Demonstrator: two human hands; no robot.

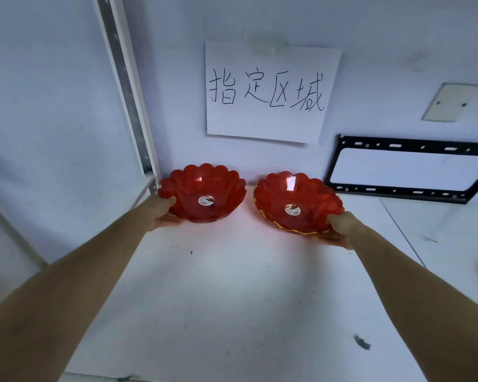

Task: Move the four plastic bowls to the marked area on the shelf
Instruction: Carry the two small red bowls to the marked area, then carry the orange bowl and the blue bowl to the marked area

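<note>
Two red translucent plastic bowls with scalloped rims are at the back of the white shelf (232, 285), below a paper sign (268, 89) with handwritten characters on the wall. My left hand (163, 209) grips the left rim of the left bowl (204, 193), thumb inside, fingers under. My right hand (340, 227) holds the near right rim of the right bowl (295, 202), which has a gold edge. Each bowl has a round sticker in its middle. Whether the bowls rest on the shelf or hover just above it is unclear.
A white metal upright (127, 86) of the shelf frame stands at the left. A black metal bracket frame (409, 169) leans on the wall at the right, under a beige blank wall plate (450, 102). The shelf top has small dark marks.
</note>
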